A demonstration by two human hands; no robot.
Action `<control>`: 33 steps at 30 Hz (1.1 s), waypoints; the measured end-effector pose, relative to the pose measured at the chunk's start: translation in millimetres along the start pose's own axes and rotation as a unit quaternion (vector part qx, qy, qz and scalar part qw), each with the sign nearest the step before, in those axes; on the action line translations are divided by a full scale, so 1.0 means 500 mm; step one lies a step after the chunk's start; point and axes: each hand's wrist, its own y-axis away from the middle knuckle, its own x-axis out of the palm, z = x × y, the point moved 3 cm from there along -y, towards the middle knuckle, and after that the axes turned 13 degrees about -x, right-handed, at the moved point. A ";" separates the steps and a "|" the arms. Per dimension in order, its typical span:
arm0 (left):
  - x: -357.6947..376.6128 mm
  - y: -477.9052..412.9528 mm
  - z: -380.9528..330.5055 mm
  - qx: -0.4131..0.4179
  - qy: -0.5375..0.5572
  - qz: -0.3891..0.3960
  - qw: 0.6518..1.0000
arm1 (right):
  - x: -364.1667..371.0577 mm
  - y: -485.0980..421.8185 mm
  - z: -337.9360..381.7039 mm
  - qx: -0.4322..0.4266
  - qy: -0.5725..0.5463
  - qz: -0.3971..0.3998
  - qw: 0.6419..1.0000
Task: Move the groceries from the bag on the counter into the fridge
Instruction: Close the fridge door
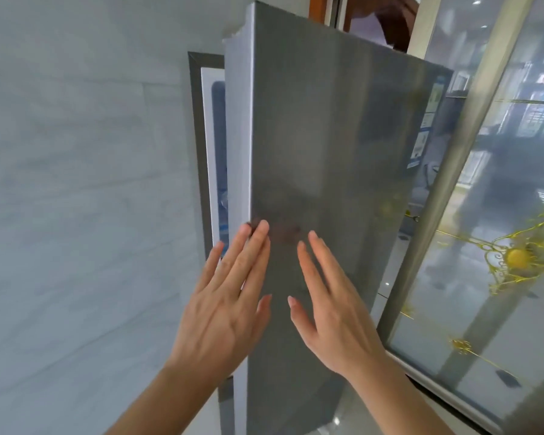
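Note:
A tall grey fridge door [327,146] stands partly ajar in front of me, hinged on the right. Through the narrow gap on its left I see the white inner liner and a slice of the fridge interior [217,158]. My left hand [226,302] lies flat with straight fingers against the door's left edge. My right hand [333,309] is flat beside it, fingers straight, on or just off the door face. Neither hand holds anything. The bag and the groceries are out of view.
A pale tiled wall [76,199] fills the left side. To the right stands a glass sliding door [496,230] with a metal frame and gold ornament. Stickers [424,130] sit on the fridge door's upper right.

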 end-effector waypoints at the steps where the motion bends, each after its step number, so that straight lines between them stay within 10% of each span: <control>1: 0.009 -0.007 0.012 -0.001 -0.006 -0.008 1.000 | 0.010 -0.014 -0.011 0.000 0.005 -0.004 1.000; 13: 0.057 -0.052 0.068 -0.023 -0.069 -0.063 0.995 | 0.094 -0.119 -0.101 -0.050 0.026 -0.030 0.998; 33: 0.213 -0.159 0.139 -0.073 -0.060 0.063 0.994 | 0.231 -0.232 -0.181 -0.046 0.033 -0.023 0.998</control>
